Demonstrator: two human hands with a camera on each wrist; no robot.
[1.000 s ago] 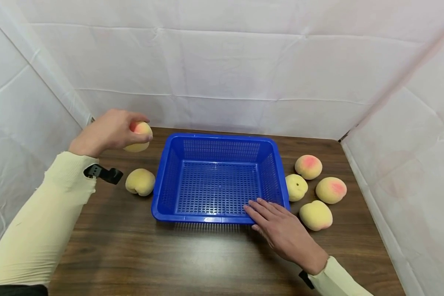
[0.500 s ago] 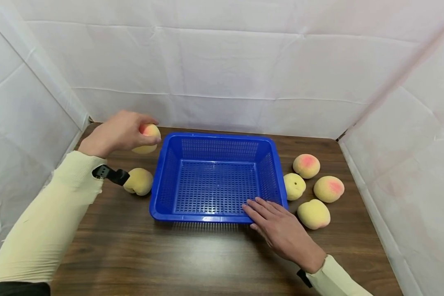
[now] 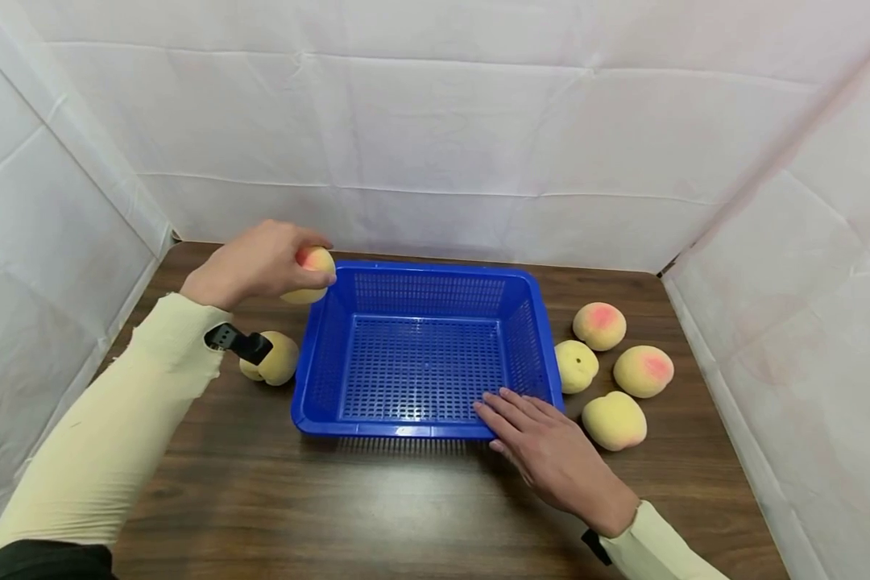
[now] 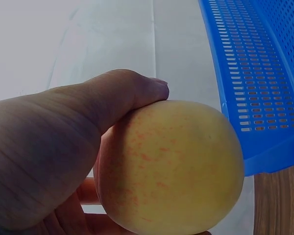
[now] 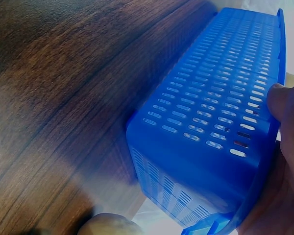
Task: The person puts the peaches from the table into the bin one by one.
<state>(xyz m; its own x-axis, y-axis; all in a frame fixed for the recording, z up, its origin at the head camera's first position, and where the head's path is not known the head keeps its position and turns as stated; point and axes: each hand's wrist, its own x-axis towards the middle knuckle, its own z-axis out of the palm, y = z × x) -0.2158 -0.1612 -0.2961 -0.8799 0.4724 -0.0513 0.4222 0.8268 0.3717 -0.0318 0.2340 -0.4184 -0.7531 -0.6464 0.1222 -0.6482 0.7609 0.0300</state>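
My left hand (image 3: 257, 262) grips a yellow peach with a pink blush (image 3: 317, 259), just off the back left corner of the blue basket (image 3: 406, 431). In the left wrist view the thumb lies along the top of this peach (image 4: 181, 166), and other fingers show behind and under it. At the basket's front right corner, my right hand (image 3: 554, 459) holds the rim. Its fingers reach over to the inner side, while the right wrist view shows the thumb (image 5: 278, 100) against the outer wall. The basket's slotted floor is bare.
A peach (image 3: 279, 358) sits left of the basket, partly hidden by the black wrist strap (image 3: 239, 342). Several more peaches (image 3: 644, 371) are grouped to its right, one close against the side. White sheeting (image 3: 435, 121) encloses the back and sides of the brown wooden table (image 3: 377, 515).
My left hand has carried the peach to the right, from beside the basket to its back left corner. The right hand stays on the rim.
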